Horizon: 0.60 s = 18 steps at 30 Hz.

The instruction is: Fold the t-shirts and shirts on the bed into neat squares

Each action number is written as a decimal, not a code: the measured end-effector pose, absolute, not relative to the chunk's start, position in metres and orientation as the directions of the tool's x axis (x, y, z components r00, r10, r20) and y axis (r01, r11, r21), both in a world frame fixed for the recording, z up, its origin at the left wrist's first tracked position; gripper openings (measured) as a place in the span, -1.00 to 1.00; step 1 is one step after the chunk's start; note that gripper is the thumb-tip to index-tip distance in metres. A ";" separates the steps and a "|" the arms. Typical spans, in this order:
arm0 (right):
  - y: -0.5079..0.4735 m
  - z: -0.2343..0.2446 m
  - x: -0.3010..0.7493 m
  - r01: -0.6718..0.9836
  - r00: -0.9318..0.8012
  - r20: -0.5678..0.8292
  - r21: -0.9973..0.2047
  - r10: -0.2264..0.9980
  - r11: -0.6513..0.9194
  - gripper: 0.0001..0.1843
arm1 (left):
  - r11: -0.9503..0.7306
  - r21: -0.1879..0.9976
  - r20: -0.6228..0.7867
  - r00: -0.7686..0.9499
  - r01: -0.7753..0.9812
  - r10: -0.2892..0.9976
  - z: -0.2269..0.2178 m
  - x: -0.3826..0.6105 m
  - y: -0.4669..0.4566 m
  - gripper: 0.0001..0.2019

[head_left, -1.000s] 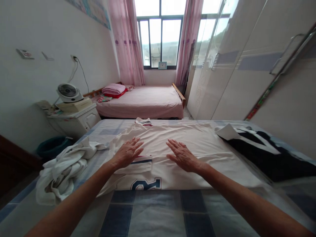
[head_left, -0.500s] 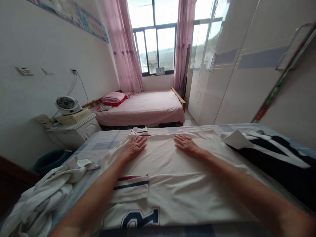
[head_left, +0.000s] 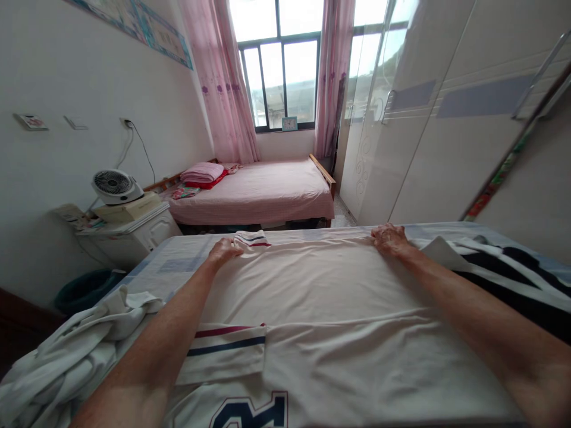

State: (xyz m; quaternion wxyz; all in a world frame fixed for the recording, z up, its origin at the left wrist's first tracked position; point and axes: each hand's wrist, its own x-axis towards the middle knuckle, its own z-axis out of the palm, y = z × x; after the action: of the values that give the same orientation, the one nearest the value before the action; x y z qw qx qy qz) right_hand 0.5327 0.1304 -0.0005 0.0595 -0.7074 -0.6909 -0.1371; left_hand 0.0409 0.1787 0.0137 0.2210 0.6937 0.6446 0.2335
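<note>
A white shirt [head_left: 312, 279] with navy and dark red stripes lies spread across the bed in front of me, a navy letter print near its lower edge. My left hand [head_left: 225, 251] is closed on the shirt's far left edge, beside a striped end. At the far right edge, the curled fingers of my right hand [head_left: 389, 239] grip the same cloth. Both hands' fingertips are partly hidden. A striped band of the shirt rests nearer to me, on the left.
Crumpled white cloth [head_left: 89, 351] lies left of my left forearm. Black and white clothing [head_left: 513, 267] sits on the right. Beyond are a pink-covered bed [head_left: 267, 190], a fan [head_left: 116, 185] on a cabinet [head_left: 138, 232], and a tall wardrobe [head_left: 414, 148].
Both hands were flat on the shirt with fingers stretched. They have moved outward to its far left and right edges and closed on the cloth. The right hand moved farther.
</note>
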 end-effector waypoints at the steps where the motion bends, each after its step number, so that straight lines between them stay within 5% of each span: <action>1: 0.129 0.004 0.530 0.994 0.004 0.287 0.107 0.958 -0.036 -0.74 | -0.056 0.636 0.025 0.051 0.770 0.998 0.017 0.043 0.177 -0.74; 8: 0.078 0.036 0.530 0.991 -0.125 0.443 0.102 0.888 0.089 -0.79 | -0.139 0.922 0.079 0.175 0.361 0.981 0.065 0.027 0.118 -0.64; 13: 0.004 0.030 0.545 0.969 -0.247 0.473 0.133 0.846 0.209 -0.81 | -0.188 0.859 0.028 0.323 0.476 0.946 0.068 -0.005 0.050 -0.67; 18: -0.046 0.003 0.551 0.970 -0.243 0.409 0.127 0.880 0.209 -0.83 | -0.293 0.655 -0.061 0.435 0.697 0.898 0.038 -0.012 0.002 -0.76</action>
State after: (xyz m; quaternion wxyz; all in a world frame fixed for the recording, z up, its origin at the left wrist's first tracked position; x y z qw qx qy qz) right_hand 0.5514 -0.0465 0.0028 0.1246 -0.6025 -0.7674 -0.1805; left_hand -0.0118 0.0018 0.0382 0.3116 0.7876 0.5065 0.1616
